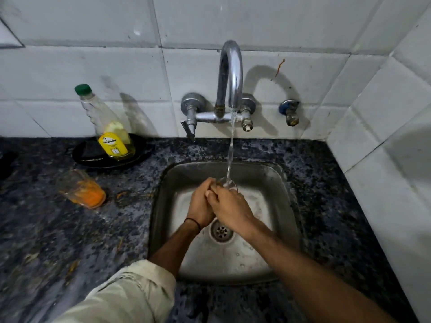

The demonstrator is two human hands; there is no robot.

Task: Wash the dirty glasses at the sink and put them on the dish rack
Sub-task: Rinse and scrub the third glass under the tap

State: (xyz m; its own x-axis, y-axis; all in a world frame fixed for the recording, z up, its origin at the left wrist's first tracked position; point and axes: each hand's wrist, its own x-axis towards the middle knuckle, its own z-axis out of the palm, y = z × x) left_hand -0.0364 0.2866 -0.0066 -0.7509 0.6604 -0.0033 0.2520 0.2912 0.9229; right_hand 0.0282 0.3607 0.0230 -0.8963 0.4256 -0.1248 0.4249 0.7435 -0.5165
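Sleeve: a rolled-up pale beige sleeve [130,292] covers my left forearm at the near edge of the dark speckled stone worktop [58,241].
Sink: the square stainless-steel sink [161,190] is set into that worktop, its round drain [221,230] just below my wrists and its floor wet.
Left hand: my left hand [201,202], a black thread at the wrist, is curled against the left side of the glass and grips it.
Right hand: my right hand [229,207] wraps over the glass from the right, its fingers meeting those of the left.
Task glass: the small clear drinking glass [228,183] is held over the middle of the sink, mostly hidden by my fingers, with only its far part showing.
Water: the thin stream of water [231,148] falls straight onto that glass.
Second glass: an orange-smeared glass tumbler [81,188] stands on the worktop left of the sink, well apart from my hands and plainly unwashed.
Soap: a clear dish-soap bottle with yellow label and green cap [112,134] stands on a black round plate [93,157] behind the tumbler.
Tap: the curved chrome wall tap [229,73] is running; a small blue-handled valve [290,111] sits to its right on the white tiled wall [93,66].
Dish rack: not in view.
Progress: I judge this early to midway. One glass is being rinsed and none shows as racked. This one must still go to the rack, and the orange one still needs washing.
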